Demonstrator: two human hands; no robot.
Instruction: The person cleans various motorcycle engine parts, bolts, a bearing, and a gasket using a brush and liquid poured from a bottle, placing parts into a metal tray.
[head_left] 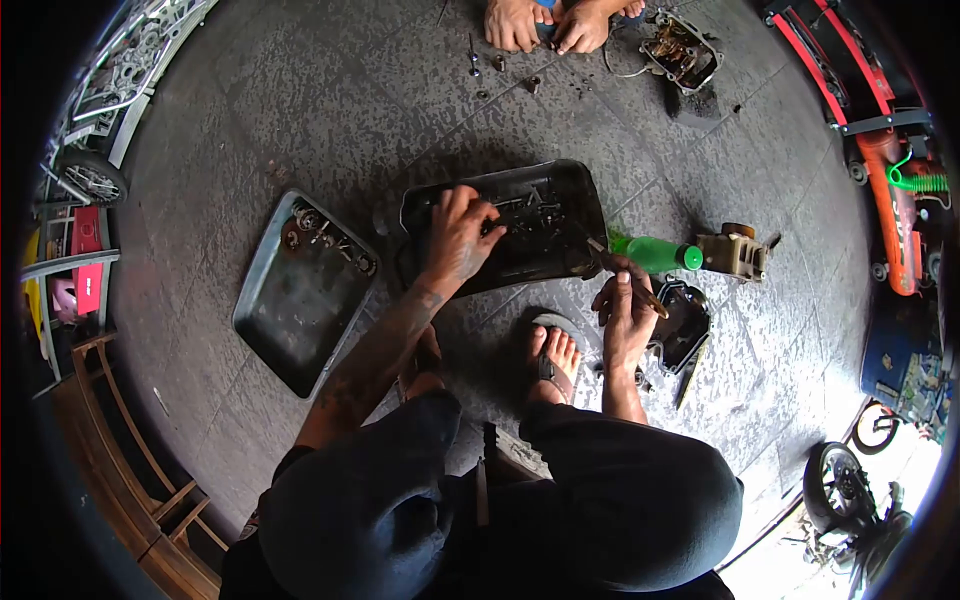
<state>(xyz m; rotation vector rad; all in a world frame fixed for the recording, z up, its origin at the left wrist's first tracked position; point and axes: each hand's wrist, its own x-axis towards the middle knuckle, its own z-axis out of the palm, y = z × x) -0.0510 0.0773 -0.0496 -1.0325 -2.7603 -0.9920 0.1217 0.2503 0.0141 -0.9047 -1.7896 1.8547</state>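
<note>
Below the person's knees [640, 490], sandalled feet [553, 370] stand on a grey tiled floor [400, 90], its surface blotched and scuffed. A wooden bench [130, 470] lies to the left; to the right, bright light falls across the floor, with a motorbike [845, 495] at the edge.

Beyond the right foot, an open cover [685, 330], dark inside, rests near the right hand [625, 300], whose fingers are closed around a slim tool [650, 298]. On the left, a grey tray [310, 340] holds metal pieces [315, 232] at its far end; the rest of its bottom is smeared dark.

Ahead, between the hands, is a black tray [585, 190] with small parts [540, 205] scattered in it. The left hand [462, 235] is over it, fingers half curled; I cannot tell whether they grip anything. A green bottle [652, 253] and a casting [735, 255] are just right of this tray.

Farther off, a red jack [895, 215] stands right, a metal rack [130, 75] left. At the far edge, a co-worker's hands [585, 25] touch the floor area beside an oily case [683, 50].
</note>
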